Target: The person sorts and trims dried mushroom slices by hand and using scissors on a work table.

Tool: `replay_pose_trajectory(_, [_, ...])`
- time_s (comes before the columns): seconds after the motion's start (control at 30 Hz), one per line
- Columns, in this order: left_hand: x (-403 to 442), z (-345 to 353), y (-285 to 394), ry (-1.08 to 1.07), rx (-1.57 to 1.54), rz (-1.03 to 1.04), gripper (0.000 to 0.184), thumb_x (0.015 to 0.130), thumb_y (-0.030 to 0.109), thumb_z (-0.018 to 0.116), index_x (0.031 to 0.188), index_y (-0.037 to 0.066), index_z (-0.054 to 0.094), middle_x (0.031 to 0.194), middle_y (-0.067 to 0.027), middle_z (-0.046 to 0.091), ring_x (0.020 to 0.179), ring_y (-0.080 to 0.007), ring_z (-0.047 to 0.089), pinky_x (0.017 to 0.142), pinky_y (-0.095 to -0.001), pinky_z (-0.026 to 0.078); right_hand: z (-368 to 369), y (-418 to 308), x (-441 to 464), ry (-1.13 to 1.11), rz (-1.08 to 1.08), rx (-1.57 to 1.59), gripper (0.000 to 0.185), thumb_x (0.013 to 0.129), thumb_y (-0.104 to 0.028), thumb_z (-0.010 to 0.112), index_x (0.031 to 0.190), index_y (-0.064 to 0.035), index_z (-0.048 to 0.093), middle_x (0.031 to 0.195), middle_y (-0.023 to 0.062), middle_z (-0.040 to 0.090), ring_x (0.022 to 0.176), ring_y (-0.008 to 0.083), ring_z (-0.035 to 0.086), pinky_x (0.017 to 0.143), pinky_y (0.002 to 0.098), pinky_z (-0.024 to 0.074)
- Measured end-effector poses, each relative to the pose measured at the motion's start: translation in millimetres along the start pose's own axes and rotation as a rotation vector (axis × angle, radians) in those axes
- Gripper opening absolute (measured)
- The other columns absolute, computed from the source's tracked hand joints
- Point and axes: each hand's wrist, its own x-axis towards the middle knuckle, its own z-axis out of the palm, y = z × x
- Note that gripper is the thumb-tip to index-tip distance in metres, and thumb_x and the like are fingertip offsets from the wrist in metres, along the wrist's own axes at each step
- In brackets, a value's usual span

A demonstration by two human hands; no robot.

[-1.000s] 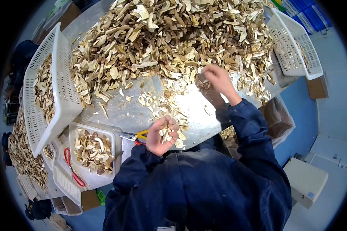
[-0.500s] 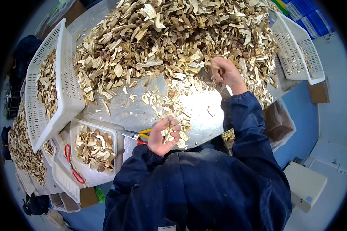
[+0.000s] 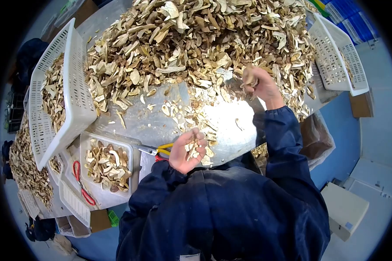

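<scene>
My left hand (image 3: 188, 151) is cupped palm up near my body, its fingers curled round several small dried mushroom slices (image 3: 192, 149). At the front edge of the big heap, my right hand (image 3: 265, 87) is closed, its fingertips pinched on what looks like a brownish mushroom slice (image 3: 250, 79); the fingers partly hide it. The heap of dried mushroom slices (image 3: 196, 39) covers the far side of the metal table (image 3: 137, 119). Small loose mushroom pieces (image 3: 198, 115) lie between my two hands.
Yellow-handled scissors (image 3: 164, 149) lie left of my left hand, beside a white tray (image 3: 130, 161) of mushroom pieces. Red-handled scissors (image 3: 79, 182) lie farther left. White perforated baskets stand at left (image 3: 80, 87) and right (image 3: 331, 56). A lined bin (image 3: 315, 139) stands below the right edge.
My right hand has shifted slightly to the right, and a brownish piece shows more clearly at its fingertips. My left hand stays cupped round its slices, almost unmoved.
</scene>
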Motion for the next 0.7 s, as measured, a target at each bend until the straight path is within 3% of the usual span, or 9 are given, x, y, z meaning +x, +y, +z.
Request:
replay_pose_trajectory(0.03, [1,0,0,0.013,0.006,-0.006,0.009,0.093,0.015,0.050,0.098,0.009,0.055,0.090,-0.0038,0.054,0.082,-0.0153,0.051,0.065,-0.0255,0.047,1,0,-4,0.087,0.003,0.165,0.015,0.081,-0.020,0.064,0.077,-0.0061,0.059,0.072,0.0001,0.057,0.057,0.0043,0.047,0.043,0.0207,0.0332])
replay_pose_trajectory(0.13, [3,1,-2,0.035,0.035,-0.033,0.010,0.094,0.016,0.049,0.098,0.009,0.054,0.089,-0.0034,0.054,0.080,-0.0151,0.050,0.063,-0.0253,0.046,17,1,8,0.257,0.122,-0.313,0.015,0.082,-0.021,0.064,0.081,-0.0066,0.060,0.073,0.0010,0.058,0.058,0.0074,0.050,0.045,0.0212,0.0353])
replay_pose_trajectory(0.17, [3,3,-4,0.032,0.037,-0.030,0.010,0.094,0.016,0.049,0.098,0.009,0.054,0.088,-0.0033,0.053,0.080,-0.0150,0.050,0.062,-0.0253,0.046,33,-2,8,0.253,0.175,-0.730,0.016,0.081,-0.021,0.064,0.084,-0.0057,0.061,0.072,0.0012,0.059,0.063,0.0108,0.054,0.050,0.0241,0.0409])
replay_pose_trajectory(0.27, [-1,6,-6,0.037,0.039,-0.001,0.010,0.095,0.017,0.047,0.097,0.009,0.053,0.088,-0.0027,0.052,0.079,-0.0145,0.048,0.061,-0.0246,0.044,29,35,27,0.042,-0.297,-1.554,0.017,0.080,-0.017,0.063,0.090,-0.0042,0.066,0.082,0.0120,0.065,0.073,0.0283,0.062,0.065,0.0371,0.0473])
replay_pose_trajectory(0.3, [-2,7,-6,0.046,0.039,0.009,0.011,0.095,0.018,0.046,0.096,0.009,0.053,0.088,-0.0024,0.051,0.079,-0.0140,0.047,0.061,-0.0241,0.044,37,36,26,0.035,-0.292,-1.631,0.019,0.080,-0.018,0.062,0.091,-0.0032,0.065,0.085,0.0164,0.063,0.080,0.0346,0.059,0.069,0.0402,0.0469])
replay_pose_trajectory(0.43, [-4,12,-4,0.082,0.044,0.031,0.012,0.095,0.019,0.046,0.094,0.010,0.053,0.086,-0.0018,0.049,0.076,-0.0128,0.045,0.059,-0.0233,0.043,38,32,15,0.099,-0.282,-1.620,0.015,0.080,-0.018,0.063,0.085,-0.0033,0.064,0.076,0.0113,0.062,0.068,0.0297,0.059,0.063,0.0381,0.0480])
replay_pose_trajectory(0.57, [4,-8,0,-0.072,0.015,-0.038,0.015,0.095,0.019,0.046,0.101,0.009,0.056,0.093,-0.0039,0.055,0.083,-0.0154,0.052,0.069,-0.0262,0.049,20,13,-10,0.349,0.117,-0.687,0.011,0.081,-0.016,0.060,0.085,-0.0061,0.062,0.073,0.0023,0.058,0.058,0.0119,0.056,0.047,0.0249,0.0452])
replay_pose_trajectory(0.6, [5,-6,-1,0.009,0.026,-0.020,0.019,0.096,0.020,0.045,0.107,0.008,0.055,0.100,-0.0058,0.056,0.090,-0.0180,0.053,0.076,-0.0294,0.048,14,5,-15,0.209,0.126,-0.276,0.016,0.082,-0.014,0.058,0.094,-0.0049,0.060,0.076,0.0059,0.060,0.066,0.0119,0.061,0.048,0.0218,0.0468])
replay_pose_trajectory(0.7, [9,5,-7,0.141,0.082,0.040,0.033,0.097,0.026,0.043,0.124,0.008,0.050,0.118,-0.0109,0.055,0.108,-0.0247,0.054,0.095,-0.0381,0.045,38,17,-29,0.125,0.073,-0.079,0.017,0.084,-0.013,0.056,0.098,-0.0038,0.058,0.084,0.0081,0.063,0.078,0.0165,0.064,0.062,0.0256,0.0524])
